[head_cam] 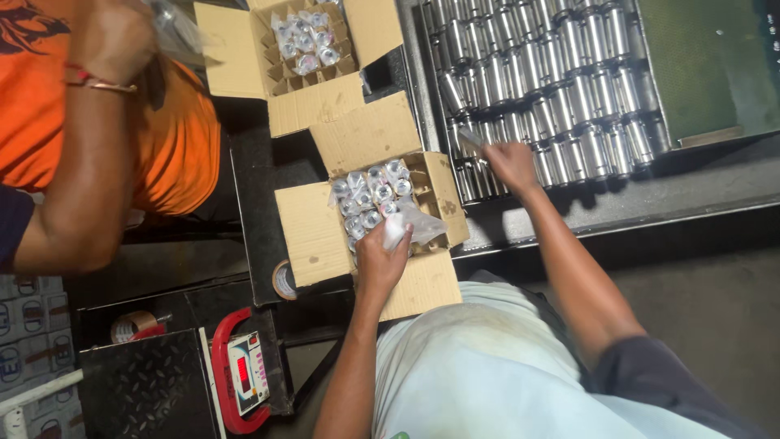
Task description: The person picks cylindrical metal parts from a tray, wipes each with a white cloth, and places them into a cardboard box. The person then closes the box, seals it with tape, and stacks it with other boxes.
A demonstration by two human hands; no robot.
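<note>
My left hand (382,254) holds a small metal part in a clear plastic bag (414,226) over the near cardboard box (443,191). Cardboard dividers split that box into cells, and several hold bagged shiny cylinders (370,195). My right hand (509,162) reaches to the tray of bare metal cylinders (561,89) and grips one cylinder (471,140) at the near left end of the rows.
A second open box (309,41) of bagged parts lies farther off. A co-worker in an orange shirt (175,154) stands at left, one hand (114,36) holding plastic. Two tape rolls (284,280) (134,325) and a red scale display (244,374) sit lower left.
</note>
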